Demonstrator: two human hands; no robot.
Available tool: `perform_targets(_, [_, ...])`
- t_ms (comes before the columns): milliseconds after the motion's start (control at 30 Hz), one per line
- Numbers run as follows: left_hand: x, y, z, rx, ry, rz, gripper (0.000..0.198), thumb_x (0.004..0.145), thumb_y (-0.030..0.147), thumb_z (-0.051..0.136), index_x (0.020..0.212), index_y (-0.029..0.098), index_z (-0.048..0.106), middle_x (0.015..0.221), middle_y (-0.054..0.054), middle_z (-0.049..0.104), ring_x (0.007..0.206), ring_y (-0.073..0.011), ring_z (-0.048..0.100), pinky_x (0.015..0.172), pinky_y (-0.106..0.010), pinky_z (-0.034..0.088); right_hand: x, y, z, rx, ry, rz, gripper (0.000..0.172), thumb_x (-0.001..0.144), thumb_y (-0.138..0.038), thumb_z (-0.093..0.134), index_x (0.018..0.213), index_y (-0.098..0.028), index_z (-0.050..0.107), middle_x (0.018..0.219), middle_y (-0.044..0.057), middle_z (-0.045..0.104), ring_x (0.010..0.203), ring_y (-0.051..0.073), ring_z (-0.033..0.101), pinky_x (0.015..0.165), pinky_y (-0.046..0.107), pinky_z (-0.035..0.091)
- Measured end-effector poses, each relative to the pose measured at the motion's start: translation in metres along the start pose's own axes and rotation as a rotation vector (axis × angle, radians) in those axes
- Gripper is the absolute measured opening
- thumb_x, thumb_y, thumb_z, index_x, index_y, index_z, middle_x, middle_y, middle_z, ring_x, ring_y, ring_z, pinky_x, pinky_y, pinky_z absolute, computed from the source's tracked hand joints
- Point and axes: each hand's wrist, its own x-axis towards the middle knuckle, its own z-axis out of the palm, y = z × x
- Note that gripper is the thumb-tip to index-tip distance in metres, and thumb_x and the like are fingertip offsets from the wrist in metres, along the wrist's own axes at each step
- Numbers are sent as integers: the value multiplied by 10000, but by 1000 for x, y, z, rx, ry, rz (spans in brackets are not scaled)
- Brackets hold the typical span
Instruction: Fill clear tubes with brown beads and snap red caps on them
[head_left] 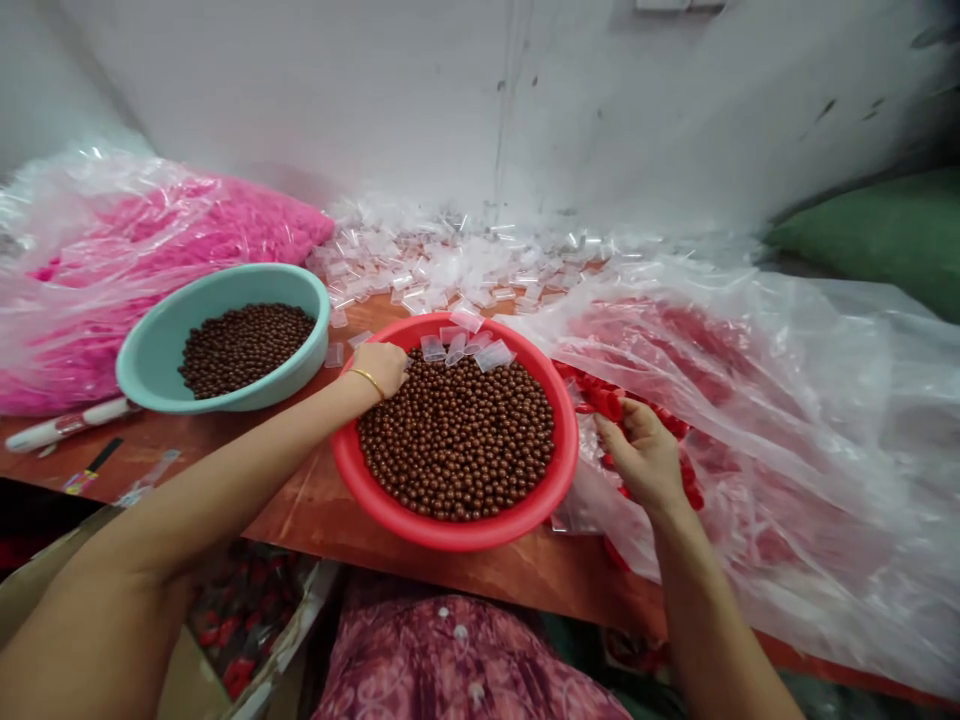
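A red basin full of small, shiny brown balls stands in the middle of the table. Several clear plastic tubes lie on the balls at its far rim. My left hand, with a gold bangle on the wrist, is over the basin's left rim, its fingers curled closed; what they hold, if anything, is hidden. To the right of the basin, my right hand pinches a red plastic cap between thumb and fingers. More red caps lie around it at the mouth of a clear bag.
A turquoise basin with more brown balls stands at the left, before a bag of pink pieces. Loose clear tubes are strewn along the wall. Below the table edge is a cardboard box with red and dark items.
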Motion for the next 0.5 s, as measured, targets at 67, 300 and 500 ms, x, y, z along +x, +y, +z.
perform_targets(67, [-7, 9, 2, 16, -15, 67, 295, 861, 141, 379, 921, 70, 659, 932, -191, 677, 925, -280, 642, 728, -341, 489, -3, -3, -1, 70, 6, 26, 338, 731, -461, 581, 926, -186, 558, 703, 2, 604, 597, 135, 551, 536, 264, 453])
perform_targets(300, [-26, 58, 21, -13, 31, 404, 286, 799, 9, 387, 827, 45, 669, 844, -203, 675, 850, -244, 652, 677, -304, 491, -6, -27, 3, 331, 15, 141, 244, 679, -370, 663, 789, -196, 532, 592, -45, 547, 430, 78, 460, 414, 215, 390])
perform_targets(500, [-7, 50, 29, -498, -3, 456, 211, 766, 101, 516, 910, 141, 665, 881, -54, 707, 826, -165, 649, 750, -248, 488, -9, -61, 14, 561, -151, 177, 195, 694, -317, 645, 726, -201, 492, 501, -74, 497, 371, 56, 419, 356, 178, 338])
